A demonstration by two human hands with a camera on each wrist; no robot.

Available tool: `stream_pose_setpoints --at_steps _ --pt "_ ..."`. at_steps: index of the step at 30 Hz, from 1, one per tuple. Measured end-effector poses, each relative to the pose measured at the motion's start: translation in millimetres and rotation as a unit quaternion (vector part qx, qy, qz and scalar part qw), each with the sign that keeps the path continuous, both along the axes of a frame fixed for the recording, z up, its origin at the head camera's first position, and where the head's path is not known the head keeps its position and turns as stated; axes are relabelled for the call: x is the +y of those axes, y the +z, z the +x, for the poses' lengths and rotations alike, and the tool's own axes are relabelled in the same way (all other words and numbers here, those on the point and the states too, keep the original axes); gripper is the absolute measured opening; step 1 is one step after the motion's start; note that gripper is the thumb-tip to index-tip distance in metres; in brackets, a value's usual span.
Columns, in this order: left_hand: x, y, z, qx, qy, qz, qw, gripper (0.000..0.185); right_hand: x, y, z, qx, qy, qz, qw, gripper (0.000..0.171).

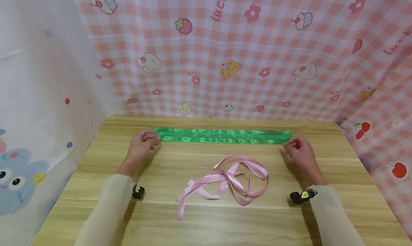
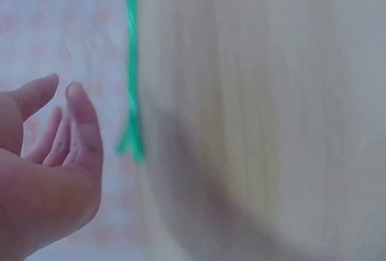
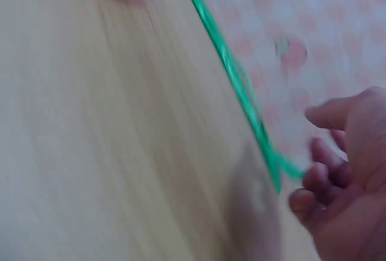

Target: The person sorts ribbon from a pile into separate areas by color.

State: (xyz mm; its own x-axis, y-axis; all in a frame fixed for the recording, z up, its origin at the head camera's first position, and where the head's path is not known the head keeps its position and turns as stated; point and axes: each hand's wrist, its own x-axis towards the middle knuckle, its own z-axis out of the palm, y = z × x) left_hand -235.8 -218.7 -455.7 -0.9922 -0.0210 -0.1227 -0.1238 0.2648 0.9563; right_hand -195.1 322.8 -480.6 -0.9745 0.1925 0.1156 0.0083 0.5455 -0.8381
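A shiny green ribbon (image 1: pixel 222 135) lies stretched from left to right near the back of the table, in long strips side by side. My left hand (image 1: pixel 143 143) is at its left end; the left wrist view shows this hand (image 2: pixel 63 152) with thumb and fingers spread apart, clear of the green ribbon (image 2: pixel 132 62). At the other end is my right hand (image 1: pixel 299 151). Loosely bent fingers show on that hand (image 3: pixel 344 176) in the right wrist view, the thumb apart from them. One tip of the green ribbon (image 3: pixel 241 95) reaches its fingertips; whether they touch is blurred.
A pink satin ribbon (image 1: pixel 236 181) lies in loose, crossing loops on the wooden table (image 1: pixel 206 228), between the forearms. Behind the table hangs a pink checked curtain (image 1: pixel 206 53). A white printed cloth (image 1: pixel 48 96) hangs on the left. Each wrist carries a small black camera (image 1: pixel 138 191).
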Motion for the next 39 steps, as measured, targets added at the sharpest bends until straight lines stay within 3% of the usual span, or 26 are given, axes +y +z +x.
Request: stream_pose_setpoints --at_steps 4,8,13,20,25,31,34,39 --pt "30.5 5.1 9.5 0.006 -0.079 -0.006 0.9968 0.038 -24.8 8.9 1.8 -0.021 0.124 0.038 0.991 0.013" --pt "67.2 8.7 20.1 -0.012 -0.149 0.016 0.9887 0.037 -53.2 12.9 2.2 -0.053 0.207 0.048 0.976 0.007" --pt "112.9 4.8 32.2 -0.014 -0.219 0.005 0.9757 0.035 -81.0 9.5 1.1 -0.069 0.257 0.044 0.963 0.004" --pt "155.2 -5.4 40.2 0.001 -0.264 -0.069 0.962 0.031 -105.7 6.9 4.2 -0.074 0.285 0.043 0.955 0.008" --pt "167.6 -8.9 41.6 0.002 -0.273 -0.112 0.9554 0.033 -116.8 6.6 9.7 -0.065 0.295 0.034 0.953 0.012" --pt "165.4 -9.7 44.6 0.031 -0.281 -0.142 0.9488 0.026 -124.1 10.1 17.5 -0.06 0.314 0.003 0.948 0.014" --pt "163.5 -3.7 48.1 0.031 -0.297 -0.138 0.9443 0.032 -127.7 15.1 21.5 -0.07 0.323 -0.024 0.944 0.015" --pt "167.2 9.8 54.2 0.016 -0.363 -0.082 0.9279 0.045 -137.1 27.1 30.0 -0.093 0.351 -0.088 0.928 0.015"
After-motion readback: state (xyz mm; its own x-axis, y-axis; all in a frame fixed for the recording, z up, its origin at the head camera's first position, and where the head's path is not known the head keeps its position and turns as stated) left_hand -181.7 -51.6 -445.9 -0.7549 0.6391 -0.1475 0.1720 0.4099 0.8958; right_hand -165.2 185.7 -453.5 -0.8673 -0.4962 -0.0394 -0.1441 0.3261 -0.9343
